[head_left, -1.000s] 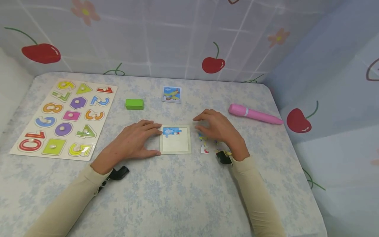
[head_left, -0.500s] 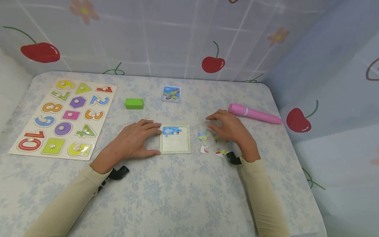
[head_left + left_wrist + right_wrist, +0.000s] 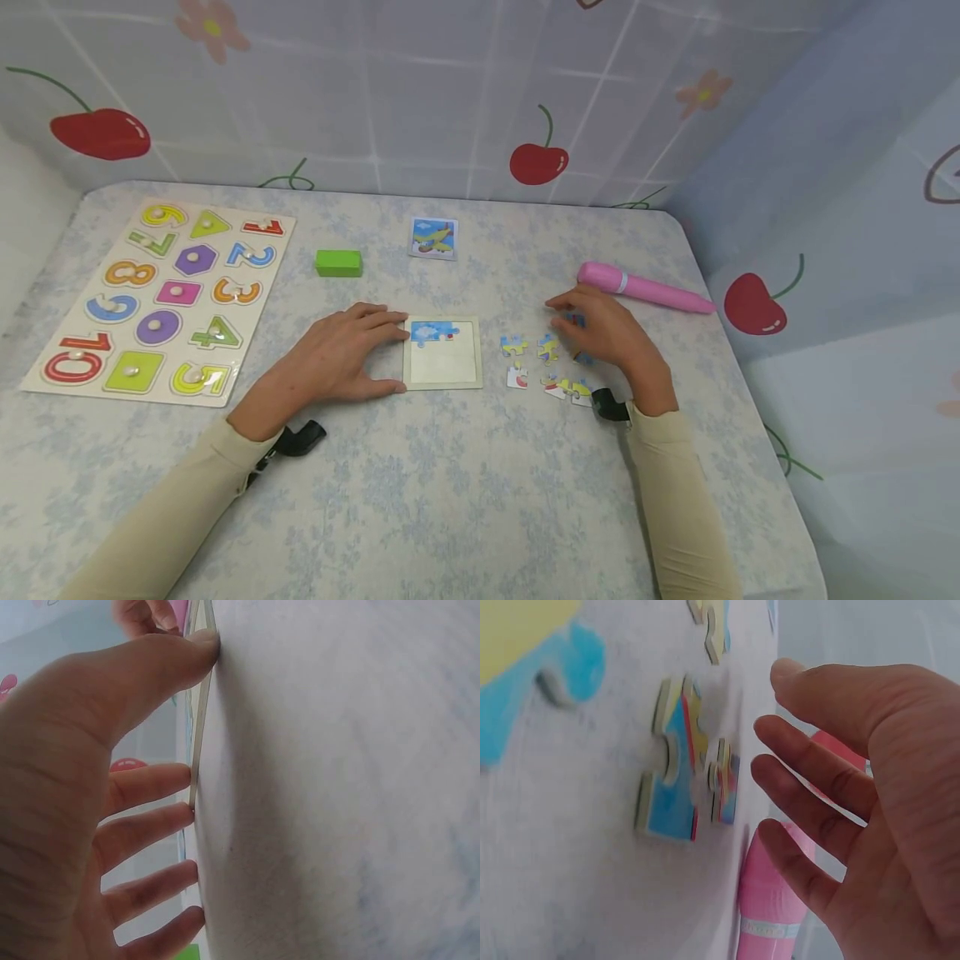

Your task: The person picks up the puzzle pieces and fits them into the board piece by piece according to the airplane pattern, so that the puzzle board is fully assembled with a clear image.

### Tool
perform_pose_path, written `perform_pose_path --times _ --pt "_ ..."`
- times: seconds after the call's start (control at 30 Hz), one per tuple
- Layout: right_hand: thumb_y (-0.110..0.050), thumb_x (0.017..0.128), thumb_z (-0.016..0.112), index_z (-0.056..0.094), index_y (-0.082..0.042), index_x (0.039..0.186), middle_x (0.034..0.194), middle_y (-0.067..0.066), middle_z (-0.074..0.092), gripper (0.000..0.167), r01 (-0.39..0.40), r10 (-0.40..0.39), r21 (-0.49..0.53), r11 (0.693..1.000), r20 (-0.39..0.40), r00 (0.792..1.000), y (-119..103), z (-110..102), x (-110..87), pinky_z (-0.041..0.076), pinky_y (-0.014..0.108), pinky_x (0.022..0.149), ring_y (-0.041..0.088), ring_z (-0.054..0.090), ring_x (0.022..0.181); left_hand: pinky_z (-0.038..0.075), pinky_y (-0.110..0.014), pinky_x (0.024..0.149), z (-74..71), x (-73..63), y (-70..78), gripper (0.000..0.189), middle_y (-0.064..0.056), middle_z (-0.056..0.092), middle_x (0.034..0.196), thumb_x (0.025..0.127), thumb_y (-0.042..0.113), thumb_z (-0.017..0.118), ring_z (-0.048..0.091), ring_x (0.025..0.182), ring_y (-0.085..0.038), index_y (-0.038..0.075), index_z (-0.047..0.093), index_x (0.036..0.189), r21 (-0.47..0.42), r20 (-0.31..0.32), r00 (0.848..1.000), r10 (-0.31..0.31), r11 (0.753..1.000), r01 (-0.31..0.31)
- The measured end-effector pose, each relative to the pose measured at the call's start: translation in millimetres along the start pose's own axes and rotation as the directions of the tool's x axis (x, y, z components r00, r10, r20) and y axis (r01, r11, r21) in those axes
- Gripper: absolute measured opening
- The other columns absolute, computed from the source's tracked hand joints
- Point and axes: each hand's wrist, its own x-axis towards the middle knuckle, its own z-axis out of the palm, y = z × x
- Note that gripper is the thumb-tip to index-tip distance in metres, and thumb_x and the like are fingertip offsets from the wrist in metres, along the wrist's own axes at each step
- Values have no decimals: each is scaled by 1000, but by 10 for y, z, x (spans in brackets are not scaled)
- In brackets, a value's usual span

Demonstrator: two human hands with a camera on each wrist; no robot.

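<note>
My left hand (image 3: 333, 354) rests on the table, its thumb and fingertips touching the left edge of a small square puzzle tray (image 3: 442, 368). Joined blue sky pieces (image 3: 432, 330) lie along the tray's top left inside. To the right of the tray my right hand (image 3: 606, 329) hovers over loose jigsaw pieces, fingers apart and nothing held. In the right wrist view, a blue and yellow piece with a red line (image 3: 671, 796) and a smaller-looking piece (image 3: 726, 787) lie near those fingertips. Other loose pieces include a cloud-white one with red (image 3: 517, 377) and a blue-yellow one (image 3: 513, 346).
A number and shape peg board (image 3: 172, 292) covers the table's left side. Behind the tray are a green block (image 3: 339, 263) and an airplane picture card (image 3: 433, 238). A pink wand-shaped thing (image 3: 652, 292) lies beyond my right hand. A printed curtain (image 3: 450, 108) hangs behind.
My right hand has moved right, from beside the tray to over the far loose pieces, uncovering the nearer ones. My left hand stays at the tray's edge.
</note>
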Motion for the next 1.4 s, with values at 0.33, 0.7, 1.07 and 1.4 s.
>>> perform_pose_path --times 0.33,0.7,1.07,1.4 --pt "-9 101 75 71 -1 136 134 16 71 36 -44 44 38 998 5 999 189 -85 -84 48 55 112 35 66 126 54 -58 102 -2 15 -8 75 -6 59 158 83 61 88 51 145 -34 14 72 140 12 -14 1000 14 1000 -14" --pt "-4 96 81 73 1 132 133 19 69 37 -52 48 130 990 35 998 297 -144 -159 47 57 110 36 62 121 54 -58 102 -10 17 -2 75 -6 59 156 82 60 89 52 144 -35 13 71 139 14 -18 1000 25 1000 -25" --pt "-10 94 85 75 1 130 133 20 64 39 -90 85 105 990 56 995 316 -134 -159 45 56 112 36 56 125 55 -56 100 6 4 -25 76 -5 58 156 83 60 89 54 141 -33 14 71 139 13 -21 999 41 999 -40" --pt "-12 95 84 76 -1 130 136 19 62 38 -106 101 78 991 62 993 312 -122 -156 43 56 115 36 55 127 56 -56 98 26 -8 -22 74 -7 59 154 82 59 90 55 139 -33 14 71 138 6 -43 998 55 998 -55"
